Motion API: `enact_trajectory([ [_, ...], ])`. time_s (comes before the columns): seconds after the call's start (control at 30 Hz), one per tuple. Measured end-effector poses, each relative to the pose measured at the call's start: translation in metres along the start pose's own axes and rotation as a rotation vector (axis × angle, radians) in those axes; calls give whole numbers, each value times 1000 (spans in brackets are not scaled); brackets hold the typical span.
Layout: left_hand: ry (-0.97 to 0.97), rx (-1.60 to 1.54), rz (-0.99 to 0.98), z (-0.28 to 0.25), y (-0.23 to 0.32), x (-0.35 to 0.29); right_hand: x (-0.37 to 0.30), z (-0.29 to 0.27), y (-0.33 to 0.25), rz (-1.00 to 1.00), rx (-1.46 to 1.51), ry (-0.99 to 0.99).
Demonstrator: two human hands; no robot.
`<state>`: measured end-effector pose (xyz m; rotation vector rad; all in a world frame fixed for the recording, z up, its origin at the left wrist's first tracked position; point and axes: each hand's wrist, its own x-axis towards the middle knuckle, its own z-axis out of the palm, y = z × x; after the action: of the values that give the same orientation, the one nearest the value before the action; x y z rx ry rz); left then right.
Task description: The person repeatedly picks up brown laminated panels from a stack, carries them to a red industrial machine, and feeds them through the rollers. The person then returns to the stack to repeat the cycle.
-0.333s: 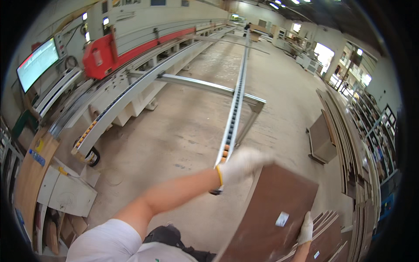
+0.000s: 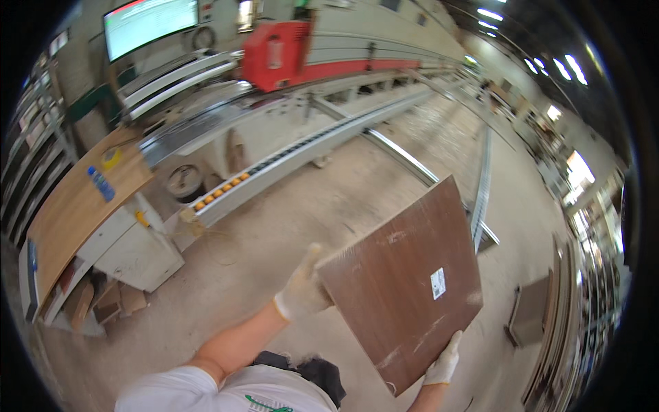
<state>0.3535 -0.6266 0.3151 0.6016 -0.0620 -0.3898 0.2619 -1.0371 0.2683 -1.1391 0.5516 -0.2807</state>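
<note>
A brown wood-grain panel (image 2: 395, 288) is held tilted in front of me, off the floor, with a small white label (image 2: 438, 283) on its face. My left hand (image 2: 303, 288), in a pale glove with a yellow-edged cuff, grips the panel's left edge near a corner; its fingers are partly hidden behind the board. My right hand (image 2: 445, 360), also gloved, is closed round the lower right edge, with its thumb along the face.
A wood-topped bench (image 2: 82, 206) with a blue bottle (image 2: 101, 183) stands left. Beyond are a red-ended machine (image 2: 274, 55), a screen (image 2: 151, 26) and a roller rail (image 2: 302, 147). Another rail (image 2: 483, 185) runs behind the panel. Boards (image 2: 559, 316) and a brown block (image 2: 528, 312) stand right.
My view has turned right to left, toward the bench and machine. The panel has swung away from the stacked boards, and my left hand has moved from its far end to its left edge.
</note>
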Motion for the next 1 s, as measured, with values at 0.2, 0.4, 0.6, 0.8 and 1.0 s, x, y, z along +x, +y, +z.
enact_trajectory([
  [0.2,18,28,478,-142,97,5,54,205,127,127,-1,-233],
  [0.4,499,234,745,-267,242,59,95,443,184,35,60,-465],
  [0.6,885,49,604,-363,362,78,86,680,240,78,-44,-354],
  [0.8,1161,299,490,-467,416,107,78,807,324,122,-183,-226],
  [1.0,1609,807,154,-460,422,138,95,846,339,226,-76,-295],
])
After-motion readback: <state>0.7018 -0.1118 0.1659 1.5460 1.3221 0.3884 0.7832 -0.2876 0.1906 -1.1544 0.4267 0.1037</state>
